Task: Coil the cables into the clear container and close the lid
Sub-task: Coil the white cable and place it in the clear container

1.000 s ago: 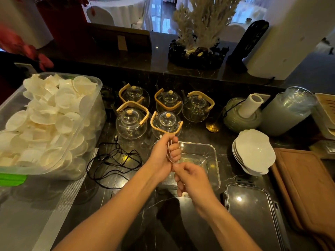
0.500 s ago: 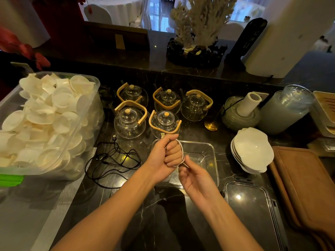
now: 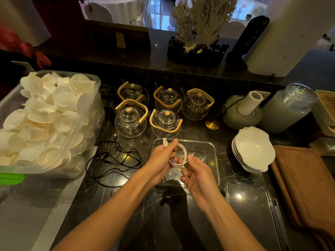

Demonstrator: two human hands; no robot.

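Over the clear container (image 3: 210, 147) on the dark counter (image 3: 163, 214), we see our left hand (image 3: 161, 160) pinching a coiled white cable (image 3: 183, 156) between thumb and fingers, its plug end poking up past the knuckles. Our right hand (image 3: 197, 175) sits just beside it, fingers loosely curled, fingertips pinching the cable's other small end. The coil hangs between both hands, above the container's open top. A loose black cable (image 3: 112, 160) lies on the counter to the left, near a big tub (image 3: 87, 142). The lid (image 3: 252, 207) rests flat to the right, apart from the container. We can read no labels or writing anywhere.
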